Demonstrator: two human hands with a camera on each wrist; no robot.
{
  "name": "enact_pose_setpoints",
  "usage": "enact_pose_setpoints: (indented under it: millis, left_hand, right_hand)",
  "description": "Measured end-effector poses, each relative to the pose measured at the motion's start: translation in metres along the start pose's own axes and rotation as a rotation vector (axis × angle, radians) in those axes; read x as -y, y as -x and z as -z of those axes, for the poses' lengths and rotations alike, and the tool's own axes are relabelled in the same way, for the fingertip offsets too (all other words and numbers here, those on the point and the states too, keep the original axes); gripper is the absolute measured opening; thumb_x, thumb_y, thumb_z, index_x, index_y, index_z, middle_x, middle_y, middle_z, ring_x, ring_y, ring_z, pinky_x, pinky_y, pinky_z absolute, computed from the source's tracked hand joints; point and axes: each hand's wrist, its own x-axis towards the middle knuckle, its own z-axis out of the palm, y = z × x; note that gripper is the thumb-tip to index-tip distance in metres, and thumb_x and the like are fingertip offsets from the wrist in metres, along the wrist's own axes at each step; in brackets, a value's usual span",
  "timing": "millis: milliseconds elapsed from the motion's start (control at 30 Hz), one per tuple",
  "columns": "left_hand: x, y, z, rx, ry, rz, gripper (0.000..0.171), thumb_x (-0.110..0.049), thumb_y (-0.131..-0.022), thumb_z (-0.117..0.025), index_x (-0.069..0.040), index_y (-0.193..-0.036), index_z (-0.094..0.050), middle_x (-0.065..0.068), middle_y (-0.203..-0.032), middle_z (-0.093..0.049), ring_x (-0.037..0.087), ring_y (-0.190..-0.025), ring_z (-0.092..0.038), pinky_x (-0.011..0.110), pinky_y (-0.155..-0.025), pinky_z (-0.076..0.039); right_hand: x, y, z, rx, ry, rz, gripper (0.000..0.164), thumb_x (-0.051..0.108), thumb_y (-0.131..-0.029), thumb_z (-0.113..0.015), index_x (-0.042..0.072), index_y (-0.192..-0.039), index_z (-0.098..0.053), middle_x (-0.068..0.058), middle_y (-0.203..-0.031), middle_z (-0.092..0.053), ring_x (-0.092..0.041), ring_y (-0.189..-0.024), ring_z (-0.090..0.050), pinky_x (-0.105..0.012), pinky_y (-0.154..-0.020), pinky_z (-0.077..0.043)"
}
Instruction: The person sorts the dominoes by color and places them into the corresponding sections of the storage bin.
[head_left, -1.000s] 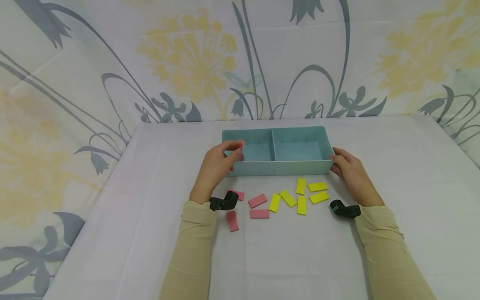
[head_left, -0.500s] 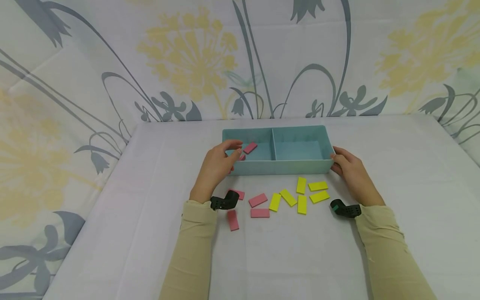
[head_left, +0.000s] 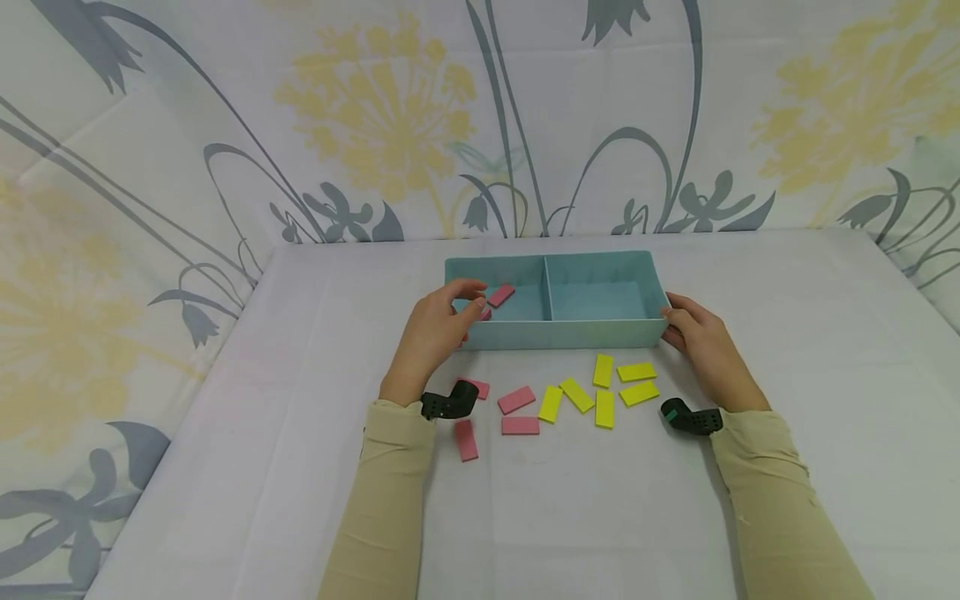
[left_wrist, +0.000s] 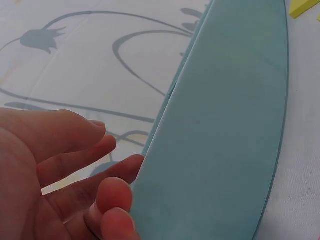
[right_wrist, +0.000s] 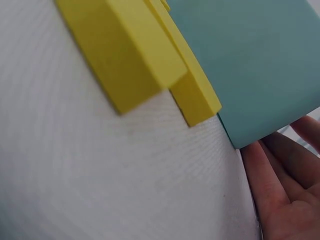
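A pale blue-green box (head_left: 555, 335) with two compartments lies lengthwise on the white cloth. My left hand (head_left: 435, 325) hangs over its left front corner, thumb and forefinger apart with nothing between them. In the left wrist view, the curled lower fingers (left_wrist: 116, 197) are right at the box's long wall. Inside the left compartment lies a pink block (head_left: 501, 296); a second pink block (head_left: 486, 315) is partly hidden by the left thumb. My right hand (head_left: 697, 342) holds the box's right end, its thumb at the rim and its other fingers against the outer wall.
Several flat yellow blocks (head_left: 576, 396) lie in front of the box, near its right half. Several pink blocks (head_left: 520, 427) are spread to their left, one partly behind the left wrist's black strap (head_left: 450, 402). A flower-patterned cloth (head_left: 405, 108) rises behind the table.
The left hand has let go of a pink block, which now lies in the left compartment. Its thumb and forefinger have parted slightly. The right hand stays at the box's end.
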Motion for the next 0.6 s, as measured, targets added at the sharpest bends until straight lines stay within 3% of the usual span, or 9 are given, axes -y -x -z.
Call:
enact_pose_setpoints:
  millis: [400,600]
  left_hand:
    - [-0.0029,0.0002,0.0010,0.031,0.120,-0.043,0.025,-0.026,-0.090,-0.049,-0.017,-0.113,-0.057,0.004,-0.092,-0.061,0.022,-0.062,-0.061,0.030,-0.057,-0.049]
    - [-0.0034,0.0004,0.0002,0.047,0.110,-0.062,0.019,-0.029,-0.090,-0.051,-0.017,-0.101,-0.060,0.002,-0.078,-0.059,0.022,-0.063,-0.061,0.029,-0.056,-0.049]
  right_hand:
    - [0.0008,-0.0005,-0.0001,-0.003,-0.018,0.004,0.063,0.044,-0.094,-0.033,0.008,-0.143,-0.016,-0.010,-0.146,-0.018,-0.020,-0.125,-0.033,-0.027,-0.096,-0.034]
    - [-0.0005,0.0003,0.0003,0.001,-0.022,0.000,0.063,0.044,-0.094,-0.033,0.008,-0.143,-0.016,-0.010,-0.146,-0.017,-0.020,-0.125,-0.034,-0.028,-0.097,-0.033]
